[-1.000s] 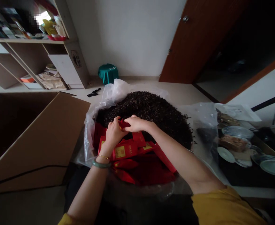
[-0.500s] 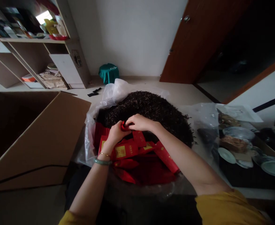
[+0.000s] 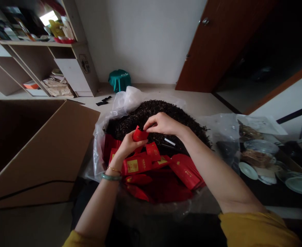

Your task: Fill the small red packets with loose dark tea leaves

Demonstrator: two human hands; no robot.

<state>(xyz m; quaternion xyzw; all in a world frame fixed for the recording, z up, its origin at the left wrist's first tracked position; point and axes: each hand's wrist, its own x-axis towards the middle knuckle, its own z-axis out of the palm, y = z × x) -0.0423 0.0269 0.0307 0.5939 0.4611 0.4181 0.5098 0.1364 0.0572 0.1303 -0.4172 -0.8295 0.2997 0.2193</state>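
Note:
My left hand (image 3: 127, 145) is closed round a small red packet (image 3: 140, 134), held upright with its mouth up. Dark bits like tea leaves show in that mouth. At its right edge, the fingers of my right hand (image 3: 161, 124) are pinched together; whether leaves are between them I cannot make out. Behind both hands rises a big heap of dark, dry tea leaves (image 3: 163, 108) in a clear plastic bag (image 3: 98, 154). Several red packets with gold print (image 3: 137, 164) lie in front of the heap, below my hands. A small white strip (image 3: 169, 141) lies at the heap's front.
A large open cardboard box (image 3: 81, 130) stands on the left. To the right, a dark tray (image 3: 256, 195) carries lidded bowls and a white lid (image 3: 248, 171). Against the wall is a teal covered thing (image 3: 120, 80), between a shelf unit (image 3: 70, 75) and a brown door (image 3: 212, 48).
The red packet has been raised and stands more upright in my left hand. My right hand has moved up and slightly right. The white strip has come into view.

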